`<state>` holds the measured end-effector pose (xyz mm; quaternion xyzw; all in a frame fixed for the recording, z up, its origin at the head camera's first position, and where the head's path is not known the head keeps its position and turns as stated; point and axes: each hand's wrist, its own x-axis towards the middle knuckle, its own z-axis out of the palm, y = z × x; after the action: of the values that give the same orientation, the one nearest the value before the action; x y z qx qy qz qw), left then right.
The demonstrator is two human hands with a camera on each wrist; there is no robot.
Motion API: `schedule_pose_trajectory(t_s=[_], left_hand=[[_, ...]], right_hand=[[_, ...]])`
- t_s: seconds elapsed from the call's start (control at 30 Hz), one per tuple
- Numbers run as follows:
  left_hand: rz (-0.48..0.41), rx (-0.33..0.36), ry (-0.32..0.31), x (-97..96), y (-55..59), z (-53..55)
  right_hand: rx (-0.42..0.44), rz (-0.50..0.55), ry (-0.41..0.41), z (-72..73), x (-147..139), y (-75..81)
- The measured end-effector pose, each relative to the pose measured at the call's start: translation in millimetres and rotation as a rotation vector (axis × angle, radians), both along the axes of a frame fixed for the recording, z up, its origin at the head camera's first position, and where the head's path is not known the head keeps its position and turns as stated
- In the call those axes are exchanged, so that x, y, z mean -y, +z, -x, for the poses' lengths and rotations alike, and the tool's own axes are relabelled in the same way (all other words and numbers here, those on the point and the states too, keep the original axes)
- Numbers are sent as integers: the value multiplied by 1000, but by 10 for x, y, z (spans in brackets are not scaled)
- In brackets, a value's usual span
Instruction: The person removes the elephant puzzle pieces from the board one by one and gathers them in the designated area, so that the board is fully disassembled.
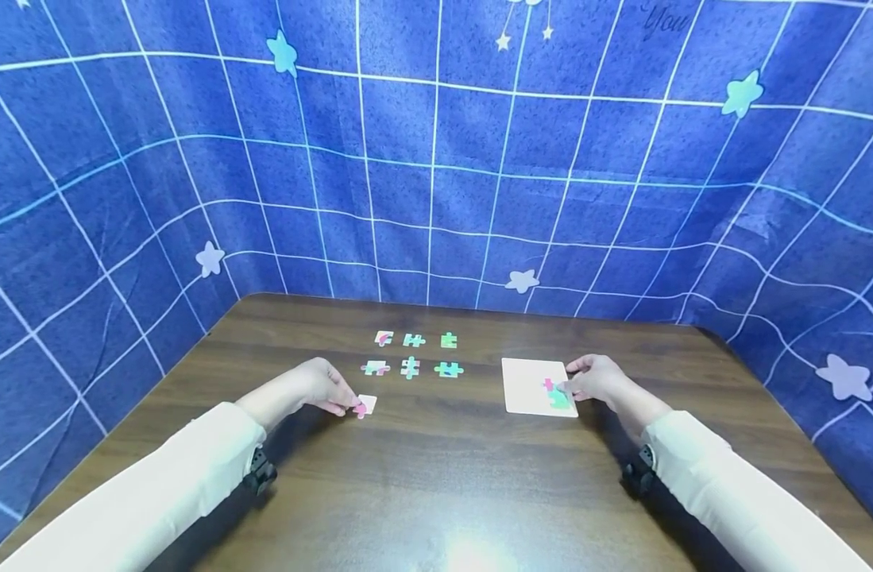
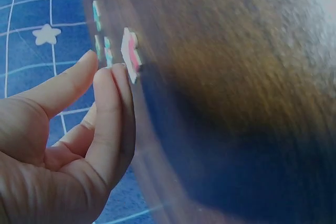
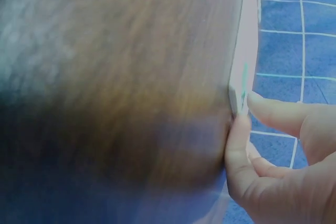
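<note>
My left hand [image 1: 327, 388] reaches down to a pink-and-white puzzle piece [image 1: 365, 406] lying on the table. In the left wrist view its fingertips are right at the near edge of the piece [image 2: 131, 55], the thumb standing apart from the straight fingers. A square white puzzle board [image 1: 527, 385] lies to the right, bearing a pink piece [image 1: 548, 384] and a green piece [image 1: 559, 399] near its right side. My right hand [image 1: 595, 378] pinches the board's right edge, thumb on top and a finger at the rim, as the right wrist view of the board [image 3: 245, 51] shows.
Several loose puzzle pieces lie in two rows beyond the left hand, among them a green one [image 1: 448, 340], a blue-green one [image 1: 449, 369] and a pink-white one [image 1: 384, 338]. The brown wooden table [image 1: 436, 469] meets a blue checked curtain [image 1: 436, 159] at its back and sides.
</note>
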<state>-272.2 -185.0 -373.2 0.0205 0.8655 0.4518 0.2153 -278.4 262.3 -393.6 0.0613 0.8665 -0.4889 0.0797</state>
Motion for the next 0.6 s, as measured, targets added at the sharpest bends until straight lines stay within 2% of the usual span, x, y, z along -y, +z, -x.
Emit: schedule_pose_trajectory(t_s=[0.2,0.4,0.6], left_hand=[[-10,-15,4,-65,96,-54],[-31,0,-8,-132,209,-110],[10,22,-22,-242,303,-98]], right_hand=[[26,-9,7,-52,-29,58],[44,-13,9,-118,-47,73],[66,27,28,-141,-83,71]])
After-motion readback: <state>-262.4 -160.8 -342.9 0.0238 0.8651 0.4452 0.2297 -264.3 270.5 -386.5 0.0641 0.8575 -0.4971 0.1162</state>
